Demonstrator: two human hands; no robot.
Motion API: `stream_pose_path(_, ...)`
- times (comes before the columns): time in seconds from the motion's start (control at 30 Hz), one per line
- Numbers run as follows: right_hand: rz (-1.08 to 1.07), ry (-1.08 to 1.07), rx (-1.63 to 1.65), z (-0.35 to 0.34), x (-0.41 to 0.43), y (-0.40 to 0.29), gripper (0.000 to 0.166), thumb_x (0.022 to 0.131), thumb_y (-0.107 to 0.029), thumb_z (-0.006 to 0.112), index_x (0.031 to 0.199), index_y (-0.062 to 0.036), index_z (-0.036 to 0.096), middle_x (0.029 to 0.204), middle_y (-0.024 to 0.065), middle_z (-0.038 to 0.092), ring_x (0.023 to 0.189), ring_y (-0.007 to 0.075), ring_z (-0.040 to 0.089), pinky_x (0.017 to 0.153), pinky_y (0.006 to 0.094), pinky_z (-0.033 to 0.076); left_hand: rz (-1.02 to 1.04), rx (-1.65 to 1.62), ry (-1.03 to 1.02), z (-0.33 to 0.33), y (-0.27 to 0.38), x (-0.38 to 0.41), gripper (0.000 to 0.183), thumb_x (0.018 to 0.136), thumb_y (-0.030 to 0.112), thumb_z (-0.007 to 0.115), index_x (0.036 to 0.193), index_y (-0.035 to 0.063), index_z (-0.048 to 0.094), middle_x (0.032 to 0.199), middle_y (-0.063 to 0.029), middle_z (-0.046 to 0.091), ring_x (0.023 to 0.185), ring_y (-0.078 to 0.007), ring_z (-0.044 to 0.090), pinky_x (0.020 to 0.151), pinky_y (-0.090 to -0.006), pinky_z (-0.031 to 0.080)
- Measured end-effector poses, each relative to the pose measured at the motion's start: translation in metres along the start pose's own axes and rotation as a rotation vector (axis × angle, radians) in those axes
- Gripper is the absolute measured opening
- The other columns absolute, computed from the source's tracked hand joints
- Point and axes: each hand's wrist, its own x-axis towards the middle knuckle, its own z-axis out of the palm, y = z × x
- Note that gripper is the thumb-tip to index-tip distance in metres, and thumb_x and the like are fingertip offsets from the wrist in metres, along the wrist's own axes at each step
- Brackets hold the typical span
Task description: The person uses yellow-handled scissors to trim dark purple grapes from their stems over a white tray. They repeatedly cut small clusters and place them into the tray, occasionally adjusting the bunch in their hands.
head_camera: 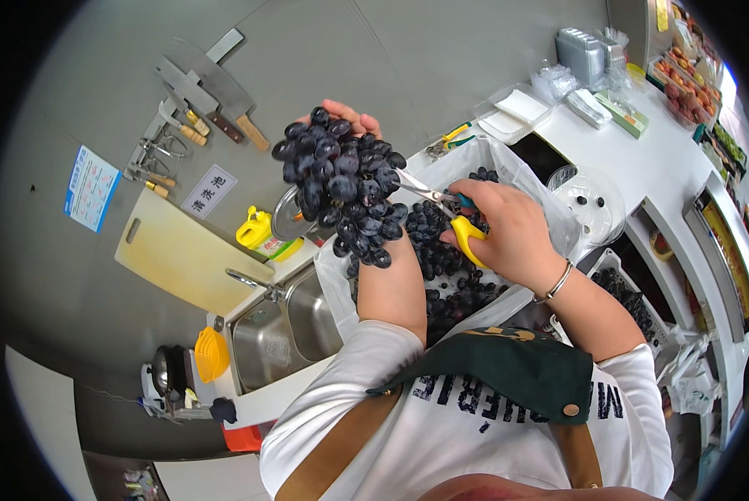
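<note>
A large bunch of dark purple grapes [342, 181] is held up by my left hand [352, 117], whose fingers show behind the top of the bunch. My right hand [503, 228] grips a pair of scissors [452, 211] with yellow and teal handles. The blades point left and reach the right side of the bunch; their tips are partly lost among the grapes. Below both hands stands a crate lined with white plastic film [512, 166], holding more dark grapes [437, 241]. A clear plastic container [590, 210] with two loose grapes sits to the right of the crate.
To the left are a double steel sink [274, 338], a faucet [255, 282], a cutting board [180, 253] and a yellow jug [264, 235]. Knives [208, 94] hang on the wall. Pliers-like cutters [452, 139] and foam trays [515, 113] lie behind the crate. Another grape crate [628, 300] stands at right.
</note>
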Motion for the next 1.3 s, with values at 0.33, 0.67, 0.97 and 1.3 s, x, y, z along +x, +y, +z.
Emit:
stream_pose_path(0.33,0.007,-0.204,-0.105,-0.004,0.0,0.0,0.044,0.069,-0.032,0.079,0.103,-0.0121,0.061,0.072,0.0054,0.062,0.063,0.025,0.06,0.054,0.0361,0.045,0.017,-0.16,0.12,-0.014,-0.001,0.003,0.037,0.091,0.04,0.049,0.116,0.0146,0.058,0.119,-0.0043,0.058,0.124,-0.0241,0.048,0.099,-0.0481,0.033)
stream_pose_path(0.67,0.203,-0.36,-0.02,-0.008,0.017,-0.003,0.046,0.073,-0.041,0.075,0.103,-0.0085,0.061,0.065,0.0093,0.063,0.064,0.0288,0.064,0.056,0.037,0.048,0.047,0.421,0.208,-0.029,-0.004,-0.002,0.043,0.093,0.047,0.041,0.124,0.019,0.052,0.131,-0.0015,0.052,0.129,-0.0179,0.042,0.105,-0.048,0.025)
stream_pose_path(0.97,0.298,-0.426,0.128,-0.009,0.024,0.009,0.052,0.076,-0.046,0.073,0.103,-0.0031,0.061,0.068,0.0153,0.062,0.066,0.0328,0.062,0.061,0.0382,0.048,0.09,0.165,0.272,-0.047,-0.005,0.003,0.038,0.094,0.04,0.044,0.122,0.0152,0.053,0.126,-0.0046,0.055,0.118,-0.0184,0.051,0.101,-0.0413,0.034)
stream_pose_path(1.3,0.348,-0.495,0.264,-0.013,0.024,0.013,0.054,0.078,-0.049,0.071,0.102,-0.0012,0.061,0.074,0.0182,0.063,0.071,0.0339,0.062,0.066,0.0386,0.048,0.024,0.5,0.012,-0.03,-0.015,-0.022,0.039,0.093,0.04,0.048,0.117,0.0095,0.055,0.11,-0.0076,0.059,0.097,-0.0251,0.056,0.087,-0.0418,0.047)
